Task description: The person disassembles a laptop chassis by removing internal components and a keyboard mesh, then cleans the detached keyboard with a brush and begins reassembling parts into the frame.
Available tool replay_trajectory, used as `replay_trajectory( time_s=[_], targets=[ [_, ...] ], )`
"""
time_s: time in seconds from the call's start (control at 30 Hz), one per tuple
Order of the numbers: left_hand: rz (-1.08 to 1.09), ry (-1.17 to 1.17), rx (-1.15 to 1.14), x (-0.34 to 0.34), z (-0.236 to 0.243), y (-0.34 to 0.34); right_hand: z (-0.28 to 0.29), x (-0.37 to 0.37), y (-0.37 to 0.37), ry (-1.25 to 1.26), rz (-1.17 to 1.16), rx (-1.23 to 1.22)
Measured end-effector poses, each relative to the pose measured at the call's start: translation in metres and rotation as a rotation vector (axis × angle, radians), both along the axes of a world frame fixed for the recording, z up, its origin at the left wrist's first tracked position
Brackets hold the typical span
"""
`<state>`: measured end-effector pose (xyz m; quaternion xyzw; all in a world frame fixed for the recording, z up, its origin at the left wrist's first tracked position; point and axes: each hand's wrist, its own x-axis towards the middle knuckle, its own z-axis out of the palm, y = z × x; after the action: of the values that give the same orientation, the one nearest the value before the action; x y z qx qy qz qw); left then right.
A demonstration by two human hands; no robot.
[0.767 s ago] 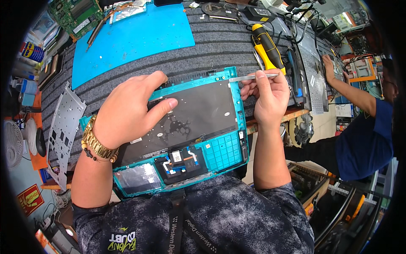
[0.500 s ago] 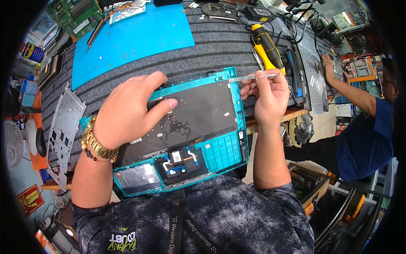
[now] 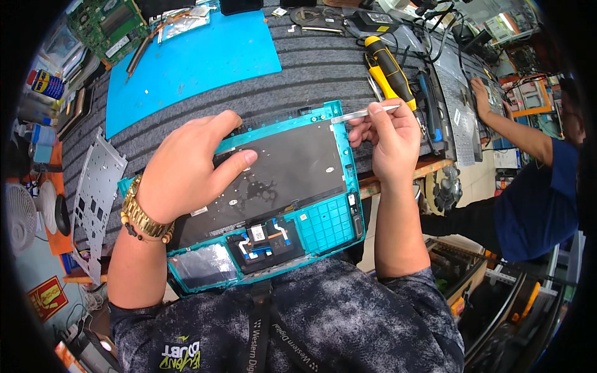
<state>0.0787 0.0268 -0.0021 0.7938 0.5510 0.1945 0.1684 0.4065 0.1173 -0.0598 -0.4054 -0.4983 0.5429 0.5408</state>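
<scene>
A teal laptop keyboard cover [image 3: 326, 224], inside face up, leans against my body at the near edge of the bench. A dark flat sheet [image 3: 292, 161] covers most of its middle, and a touchpad module [image 3: 261, 245] with white ribbon cables sits nearest me. My left hand [image 3: 196, 161] grips the cover, fingers over the far edge and thumb lying above the dark sheet. At the far right corner, my right hand [image 3: 392, 137] pinches a slim silver metal tool [image 3: 354, 115]. Its flat end touches the teal rim; whether it is tweezers or a pry bar I cannot tell.
A blue mat [image 3: 193, 68] lies at the back left, beside a green circuit board [image 3: 112, 28]. Yellow-black screwdriver [image 3: 392, 68] stands right of centre. A perforated metal plate [image 3: 96, 199] rests at left. On the right, another person [image 3: 528, 174] reaches onto the bench.
The cover's far right corner has shifted slightly left and nearer me. My right hand and the silver tool have moved a little left with it; my left hand keeps its grip.
</scene>
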Motion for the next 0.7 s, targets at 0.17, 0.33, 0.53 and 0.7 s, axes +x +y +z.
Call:
replay_trajectory(
  time_s=[0.17, 0.33, 0.53, 0.7],
  targets=[
    [0.009, -0.026, 0.064, 0.0016, -0.0027, 0.0004, 0.0016, 0.0044, 0.0051, 0.010, 0.040, -0.084],
    [0.003, -0.035, 0.077, 0.0029, -0.0013, 0.0006, 0.0007, 0.0074, 0.0067, 0.062, 0.102, -0.088],
    [0.006, -0.016, 0.028, 0.0037, 0.0031, -0.0001, -0.0005, 0.0074, 0.0063, 0.066, 0.125, -0.067],
    [0.000, -0.008, -0.001, 0.0041, 0.0044, 0.0001, -0.0019, 0.0090, 0.0051, 0.071, 0.128, -0.049]
  ],
)
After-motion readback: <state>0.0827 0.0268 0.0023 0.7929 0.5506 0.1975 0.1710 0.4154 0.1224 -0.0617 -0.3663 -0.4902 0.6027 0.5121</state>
